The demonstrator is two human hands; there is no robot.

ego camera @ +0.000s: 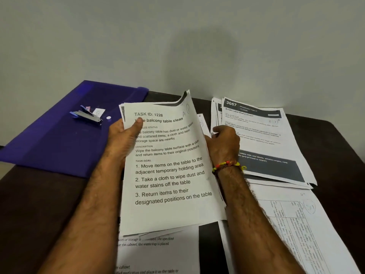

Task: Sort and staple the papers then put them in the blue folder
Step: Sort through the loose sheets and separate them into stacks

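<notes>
I hold up a sheaf of printed papers (167,175) headed "TASK ID: 1228" in the middle of the view. My left hand (123,138) grips its upper left edge, thumb on the front. My right hand (223,144) holds the right edge, fingers curled behind the sheets. The blue folder (59,139) lies flat at the left of the table. A blue and silver stapler (87,115) rests on top of the folder.
A stack of papers headed "3667" (272,139) lies at the right. More sheets (308,234) with tables lie near right, and others (158,254) beneath the held sheaf. The dark table (39,194) meets a grey wall behind.
</notes>
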